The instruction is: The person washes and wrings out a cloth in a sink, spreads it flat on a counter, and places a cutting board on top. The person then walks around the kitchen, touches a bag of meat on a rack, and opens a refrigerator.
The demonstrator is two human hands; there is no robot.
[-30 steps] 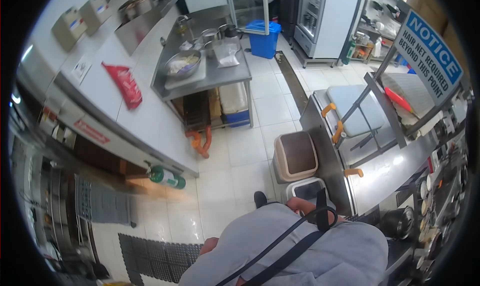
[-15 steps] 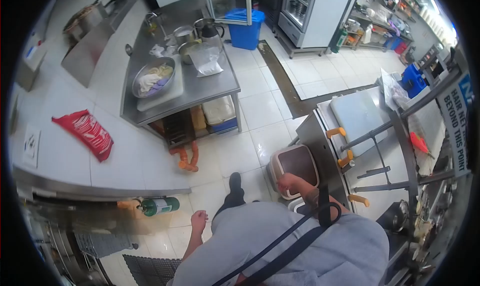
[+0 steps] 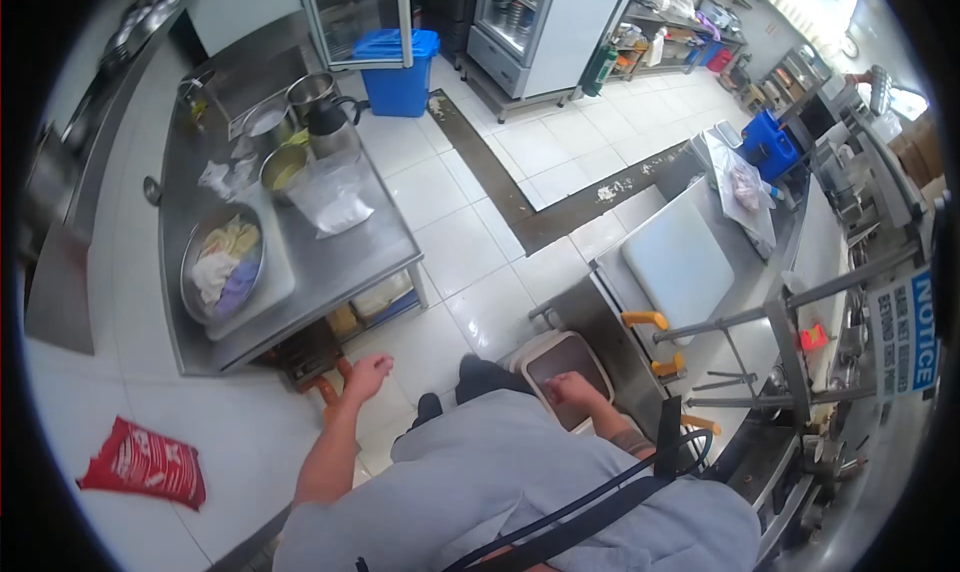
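Note:
My left hand hangs in the air near the front corner of the steel table, its fingers loosely apart and holding nothing. My right hand is loosely closed with nothing visible in it. It hangs above a brown bin with a beige rim and appears not to touch it. On the steel table, a large metal bowl holds pale and purple cloth-like items. Beside it are a pot with yellowish contents, a steel jug and a clear plastic bag with white contents.
A red printed packet lies on the white counter at left. At right, a white cutting board rests on a steel counter with orange handles along its edge. A blue bin and a glass-door fridge stand ahead on the tiled floor.
The view has moved forward, bringing the steel table and right counter closer. My left hand has swung up and forward, its fingers loosening. My right hand remains over the brown bin.

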